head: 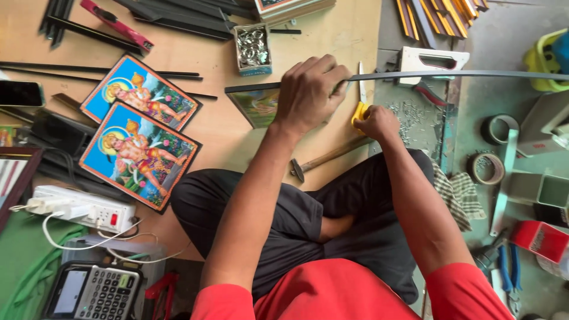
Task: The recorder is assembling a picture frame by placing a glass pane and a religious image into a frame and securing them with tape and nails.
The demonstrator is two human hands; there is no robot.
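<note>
Under the left hand [311,95], clamped, lies a long thin grey metal strip [450,75]; right hand [376,121] grips a yellow-handled knife [360,101].

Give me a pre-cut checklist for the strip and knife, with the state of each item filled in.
1. Left hand pressing the long dark strip down: ok.
2. Right hand gripping the yellow-handled knife: ok.
3. Blade meeting the strip: cannot tell.
4. Left fingers away from the blade: not ok, they lie right beside it.
5. Hammer out of the way: ok, it lies nearer the legs.
</note>
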